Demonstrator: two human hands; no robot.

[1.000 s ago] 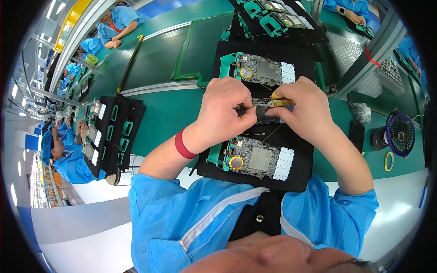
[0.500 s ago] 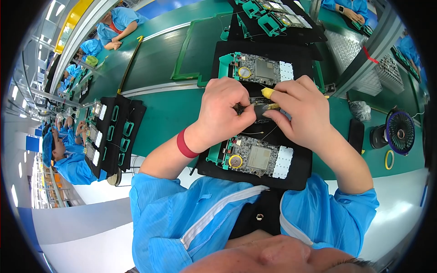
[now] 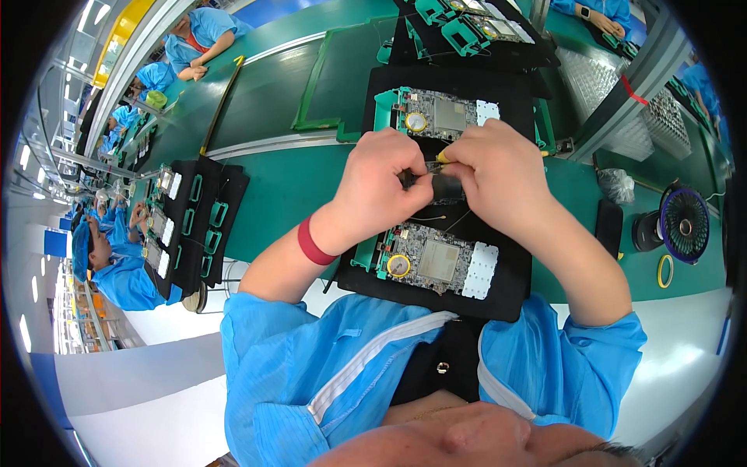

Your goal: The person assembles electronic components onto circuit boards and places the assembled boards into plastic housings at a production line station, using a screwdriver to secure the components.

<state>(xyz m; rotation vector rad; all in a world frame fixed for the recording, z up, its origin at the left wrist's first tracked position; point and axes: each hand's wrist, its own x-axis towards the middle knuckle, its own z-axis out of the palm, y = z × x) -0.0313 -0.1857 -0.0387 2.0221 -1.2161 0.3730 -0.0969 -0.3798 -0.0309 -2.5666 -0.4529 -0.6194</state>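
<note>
My left hand (image 3: 383, 180), with a red band at the wrist, is closed, its thumb and forefinger pinched at a small dark part whose kind I cannot make out. Opposite it, my right hand (image 3: 498, 173) pinches too, a yellow finger cover on one finger, its fingertips nearly meeting the left ones. Beneath them lies a dark flat piece (image 3: 447, 188), mostly hidden. Nearer me rests a circuit board (image 3: 437, 263) with a round yellow-rimmed cell, a grey metal shield and a white perforated end, beside a green plastic frame (image 3: 364, 253). A similar circuit board (image 3: 450, 115) lies beyond my hands.
The boards lie on a black mat (image 3: 498, 307) on a green table (image 3: 280, 206). At right stand a small dark fan (image 3: 685, 226), a tape roll (image 3: 665, 272) and a clear plastic bag (image 3: 616, 185). Co-workers in blue sit at left and far side; a metal post (image 3: 634, 97) rises at right.
My right hand has shifted left and slightly up, bringing its fingertips against the left hand's pinch. The left hand has barely moved.
</note>
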